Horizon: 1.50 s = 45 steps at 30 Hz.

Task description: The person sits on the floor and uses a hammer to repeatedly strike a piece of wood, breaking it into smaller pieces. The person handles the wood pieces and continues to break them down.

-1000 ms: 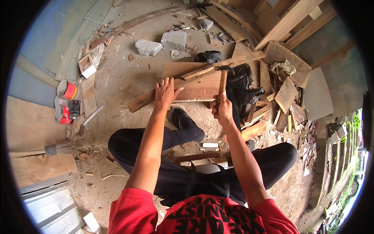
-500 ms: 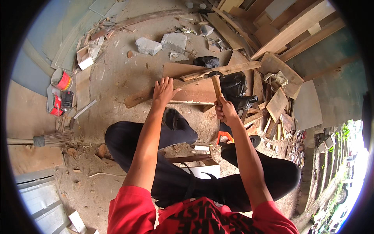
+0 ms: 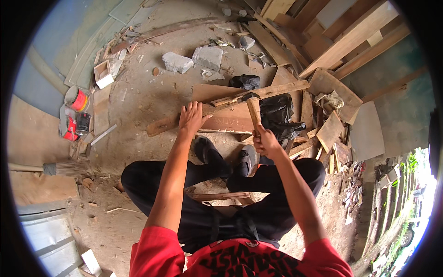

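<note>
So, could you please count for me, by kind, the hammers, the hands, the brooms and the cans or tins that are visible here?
Hammer: 1
Hands: 2
Broom: 1
Cans or tins: 3
Total: 7

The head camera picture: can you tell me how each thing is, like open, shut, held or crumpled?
Long brown wooden plank: lying slanted.
Bare left hand: open, resting on the plank.
Wooden-handled hammer with dark metal head: held; whether it touches the plank is unclear.
Bare right hand: closed around the hammer.
Large black plastic bag: crumpled.
Small white box: open.
Round red-and-yellow tin: its top looks open.
</note>
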{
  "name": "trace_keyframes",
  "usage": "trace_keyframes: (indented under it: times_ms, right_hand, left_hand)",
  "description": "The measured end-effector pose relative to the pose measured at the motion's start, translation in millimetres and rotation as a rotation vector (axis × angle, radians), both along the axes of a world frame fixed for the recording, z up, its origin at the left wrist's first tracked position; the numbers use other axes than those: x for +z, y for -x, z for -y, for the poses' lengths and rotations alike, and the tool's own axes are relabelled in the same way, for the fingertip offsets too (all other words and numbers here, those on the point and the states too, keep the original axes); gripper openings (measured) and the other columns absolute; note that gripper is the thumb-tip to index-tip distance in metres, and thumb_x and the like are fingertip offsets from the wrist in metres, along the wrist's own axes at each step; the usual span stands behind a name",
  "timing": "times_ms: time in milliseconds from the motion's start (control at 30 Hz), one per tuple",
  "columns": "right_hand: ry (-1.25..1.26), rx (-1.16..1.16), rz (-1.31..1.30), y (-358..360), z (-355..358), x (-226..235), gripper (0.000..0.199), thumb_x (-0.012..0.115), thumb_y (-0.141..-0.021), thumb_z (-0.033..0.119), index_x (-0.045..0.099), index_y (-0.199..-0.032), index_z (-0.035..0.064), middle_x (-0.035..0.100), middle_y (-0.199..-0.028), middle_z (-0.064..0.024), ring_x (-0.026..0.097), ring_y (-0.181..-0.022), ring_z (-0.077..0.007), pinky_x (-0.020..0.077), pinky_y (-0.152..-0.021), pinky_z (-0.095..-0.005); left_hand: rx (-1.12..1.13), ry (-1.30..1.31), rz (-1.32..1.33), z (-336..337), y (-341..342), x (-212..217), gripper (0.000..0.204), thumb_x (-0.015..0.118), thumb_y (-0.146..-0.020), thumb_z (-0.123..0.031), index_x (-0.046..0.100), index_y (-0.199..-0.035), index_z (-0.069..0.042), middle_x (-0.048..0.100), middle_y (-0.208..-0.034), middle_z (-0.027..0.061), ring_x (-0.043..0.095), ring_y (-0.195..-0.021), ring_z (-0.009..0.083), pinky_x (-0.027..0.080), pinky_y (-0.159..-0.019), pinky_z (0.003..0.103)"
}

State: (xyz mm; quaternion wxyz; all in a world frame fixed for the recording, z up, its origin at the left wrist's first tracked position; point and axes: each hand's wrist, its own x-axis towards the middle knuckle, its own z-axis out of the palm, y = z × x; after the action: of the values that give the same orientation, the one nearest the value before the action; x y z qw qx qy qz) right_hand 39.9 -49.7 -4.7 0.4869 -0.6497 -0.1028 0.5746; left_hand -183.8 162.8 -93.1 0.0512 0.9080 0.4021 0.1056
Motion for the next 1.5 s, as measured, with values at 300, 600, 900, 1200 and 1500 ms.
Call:
trace_keyframes:
  times_ms: [300,600,900,1200,1500]
  right_hand:
    - [0.063,-0.018,-0.092,3.5,4.3,7.8,0.049,0.042,-0.1,0.058,0.046,-0.085,0.0108,0.036,-0.06,0.0032,0.031,-0.042,-0.0083,0.0284,-0.038,-0.0276]
    - [-0.04,-0.047,-0.096,15.6,0.3,13.4,0.047,0.044,-0.099,0.057,0.046,-0.09,0.0111,0.034,-0.061,0.0033,0.029,-0.042,-0.0081,0.0263,-0.039,-0.0267]
    - [-0.128,-0.184,-0.186,35.2,-15.7,7.5,0.051,0.041,-0.099,0.059,0.043,-0.084,0.0108,0.033,-0.058,0.0021,0.028,-0.039,-0.0086,0.0255,-0.035,-0.0264]
    - [-0.165,0.051,-0.272,63.4,47.8,-30.6,0.051,0.04,-0.1,0.057,0.045,-0.087,0.0083,0.038,-0.059,0.0014,0.036,-0.04,-0.0088,0.0291,-0.034,-0.0258]
    - [-0.267,-0.415,-0.224,4.5,98.2,-44.8,0.044,0.039,-0.102,0.054,0.043,-0.09,0.0113,0.036,-0.06,0.0024,0.03,-0.037,-0.0067,0.0267,-0.033,-0.0243]
  left_hand:
    - [0.032,-0.009,-0.017,5.1,2.4,-0.9,0.066,0.059,-0.09,-0.054,0.05,-0.128,-0.002,0.055,-0.122,0.011,0.052,-0.117,0.0267,0.04,-0.098,0.047]
    - [0.033,0.008,-0.001,4.3,0.6,-1.7,0.066,0.059,-0.09,-0.054,0.05,-0.128,-0.001,0.054,-0.124,0.0126,0.052,-0.116,0.0299,0.039,-0.098,0.047]
    - [0.01,0.052,-0.069,-4.6,-3.3,2.1,0.07,0.054,-0.092,-0.058,0.048,-0.13,0.0,0.054,-0.125,0.0163,0.051,-0.117,0.0323,0.039,-0.097,0.047]
    - [0.013,-0.059,-0.079,7.7,-3.6,-1.0,0.077,0.05,-0.091,-0.062,0.046,-0.133,0.002,0.052,-0.128,0.0179,0.05,-0.12,0.0344,0.036,-0.1,0.049]
    - [-0.118,0.086,-0.028,27.0,-66.5,9.2,0.072,0.053,-0.092,-0.058,0.048,-0.13,0.003,0.053,-0.124,0.0197,0.05,-0.12,0.0367,0.037,-0.104,0.046]
